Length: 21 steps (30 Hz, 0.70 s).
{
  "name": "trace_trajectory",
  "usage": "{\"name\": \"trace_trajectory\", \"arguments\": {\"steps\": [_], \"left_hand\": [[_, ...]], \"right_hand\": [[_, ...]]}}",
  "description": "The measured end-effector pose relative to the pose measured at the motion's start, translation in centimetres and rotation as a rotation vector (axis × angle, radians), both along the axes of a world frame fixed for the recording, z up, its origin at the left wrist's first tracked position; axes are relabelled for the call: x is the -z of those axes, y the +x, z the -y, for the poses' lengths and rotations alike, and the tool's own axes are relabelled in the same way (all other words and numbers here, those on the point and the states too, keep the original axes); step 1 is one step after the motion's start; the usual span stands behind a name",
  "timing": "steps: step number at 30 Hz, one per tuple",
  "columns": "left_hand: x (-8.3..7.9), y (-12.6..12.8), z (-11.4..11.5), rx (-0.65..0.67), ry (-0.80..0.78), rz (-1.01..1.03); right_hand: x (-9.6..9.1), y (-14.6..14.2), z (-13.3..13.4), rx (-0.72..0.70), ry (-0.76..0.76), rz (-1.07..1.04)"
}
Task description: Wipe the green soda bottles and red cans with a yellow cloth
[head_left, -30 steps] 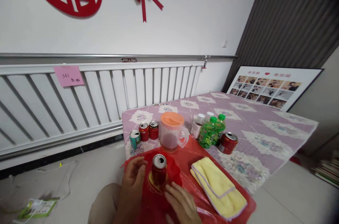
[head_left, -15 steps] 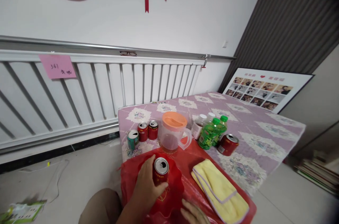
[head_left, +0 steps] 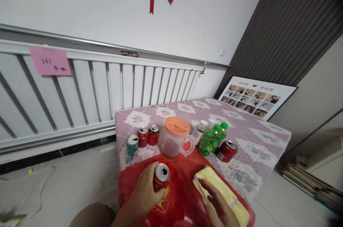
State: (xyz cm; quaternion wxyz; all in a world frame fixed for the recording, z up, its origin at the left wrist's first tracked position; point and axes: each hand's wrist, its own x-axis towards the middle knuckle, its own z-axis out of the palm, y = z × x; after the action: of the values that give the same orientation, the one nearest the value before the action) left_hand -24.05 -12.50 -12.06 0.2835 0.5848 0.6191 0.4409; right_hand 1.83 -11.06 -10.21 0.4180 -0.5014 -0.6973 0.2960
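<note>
Red can [head_left: 161, 177] clamped by fingers of left hand [head_left: 146, 186], upright at red tray [head_left: 175, 195]. Right hand [head_left: 221, 202]: fingers apart — over yellow cloth [head_left: 207, 174], contact unconfirmed. Step, as judged: steadying can, reaching for cloth. Next move calls for right fingers closing on cloth — left grip firm. Beyond: lidded jug [head_left: 171, 143] on floral-covered bench [head_left: 255, 152].

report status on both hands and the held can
Left hand gripping red can. Right hand over yellow cloth, contact unclear. Orange-lidded jug beyond can.
</note>
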Motion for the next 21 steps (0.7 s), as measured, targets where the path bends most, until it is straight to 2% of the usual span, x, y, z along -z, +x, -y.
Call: {"name": "trace_trajectory", "arguments": {"steps": [2,5,8,12,18,21], "left_hand": [[0.4,-0.1,0.1,-0.013,-0.003,0.015],[0.9,0.0,0.3,-0.031,-0.010,0.033],[1.0,0.1,0.3,-0.030,-0.025,0.009],[1.1,0.3,0.2,-0.050,-0.028,-0.041],[1.1,0.4,0.2,-0.062,-0.050,-0.066],[1.1,0.3,0.1,-0.059,-0.058,-0.060]], "right_hand": [[-1.9,-0.8,-2.3,0.117,-0.101,-0.173],[-3.7,-2.5,-6.2,0.162,-0.147,-0.297],[-4.7,-4.1,-9.5,0.118,-0.153,-0.387],[-4.8,-5.9,-12.2,0.101,-0.198,-0.412],[-3.5,-7.6,-14.5,0.121,-0.250,-0.489],[-3.7,-8.5,-15.4,0.111,-0.252,-0.540]]}}
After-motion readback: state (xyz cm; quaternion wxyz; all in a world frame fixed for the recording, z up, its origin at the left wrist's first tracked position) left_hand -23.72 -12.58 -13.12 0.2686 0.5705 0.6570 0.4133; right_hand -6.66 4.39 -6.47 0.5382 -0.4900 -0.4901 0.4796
